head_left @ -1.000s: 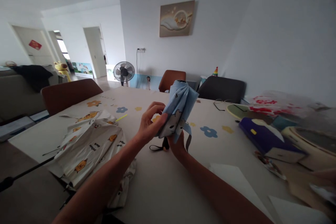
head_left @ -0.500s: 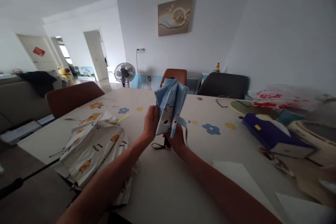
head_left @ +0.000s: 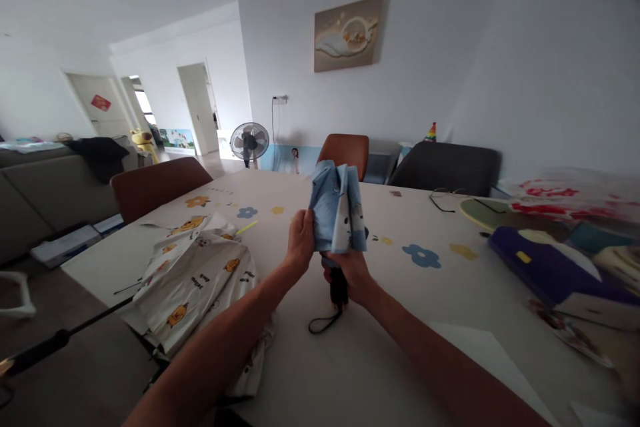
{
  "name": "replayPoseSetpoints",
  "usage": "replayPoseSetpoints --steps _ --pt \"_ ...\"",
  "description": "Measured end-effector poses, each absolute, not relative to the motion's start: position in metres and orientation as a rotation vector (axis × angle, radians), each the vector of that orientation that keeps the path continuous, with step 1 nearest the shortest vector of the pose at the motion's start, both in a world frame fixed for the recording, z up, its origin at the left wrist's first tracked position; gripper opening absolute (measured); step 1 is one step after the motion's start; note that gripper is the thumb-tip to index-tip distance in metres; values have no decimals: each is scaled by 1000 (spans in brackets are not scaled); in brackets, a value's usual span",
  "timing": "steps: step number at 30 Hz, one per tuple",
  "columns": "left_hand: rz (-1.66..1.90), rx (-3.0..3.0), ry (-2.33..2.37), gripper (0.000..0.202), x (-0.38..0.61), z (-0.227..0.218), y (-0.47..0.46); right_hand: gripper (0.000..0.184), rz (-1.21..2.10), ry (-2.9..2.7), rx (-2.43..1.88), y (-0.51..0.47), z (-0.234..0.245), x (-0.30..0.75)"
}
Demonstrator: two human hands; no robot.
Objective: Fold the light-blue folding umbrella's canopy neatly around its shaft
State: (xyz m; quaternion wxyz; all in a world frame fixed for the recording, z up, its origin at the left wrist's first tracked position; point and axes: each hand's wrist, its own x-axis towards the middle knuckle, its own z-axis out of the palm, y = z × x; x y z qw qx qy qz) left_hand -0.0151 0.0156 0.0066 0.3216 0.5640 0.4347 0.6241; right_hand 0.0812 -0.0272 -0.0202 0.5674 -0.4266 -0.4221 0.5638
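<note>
I hold a folded light-blue umbrella (head_left: 336, 207) upright above the table (head_left: 370, 347). My left hand (head_left: 300, 240) is closed around the side of its gathered canopy. My right hand (head_left: 350, 270) grips the black handle just below the canopy, and a black wrist strap (head_left: 323, 325) dangles from the handle onto the tabletop. A white cartoon figure is printed on the blue fabric.
A second, cream-coloured umbrella (head_left: 200, 283) with orange prints lies open-folded on the left of the table. At right lie a purple box (head_left: 550, 273), glasses (head_left: 443, 199), a plate and a plastic bag. White paper (head_left: 480, 360) lies by my right arm. Brown chairs (head_left: 160, 183) surround the table.
The umbrella has been lifted and turned, so the handle and strap now hang clear below. My left hand went from pinching the fabric to wrapping the canopy's side.
</note>
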Motion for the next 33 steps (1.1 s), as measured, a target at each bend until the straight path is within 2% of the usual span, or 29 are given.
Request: replayPoseSetpoints --steps 7,14,20,24,28,33 --pt "1470 1397 1073 32 -20 19 11 26 1513 -965 -806 -33 -2 87" --pt "1680 1458 1139 31 -15 15 5 43 1617 -839 -869 -36 4 87" --pt "1697 1439 1140 30 -14 10 7 27 1463 -918 -977 -34 0 89" --pt "1721 1396 1143 18 -21 17 11 21 1330 -1034 -1076 -31 -11 91" --pt "1882 1418 1126 26 -33 31 13 13 1202 -1184 -1069 -34 -13 85" --pt "2039 1398 1260 26 -48 43 16 17 1015 -1353 -1021 -41 -11 75"
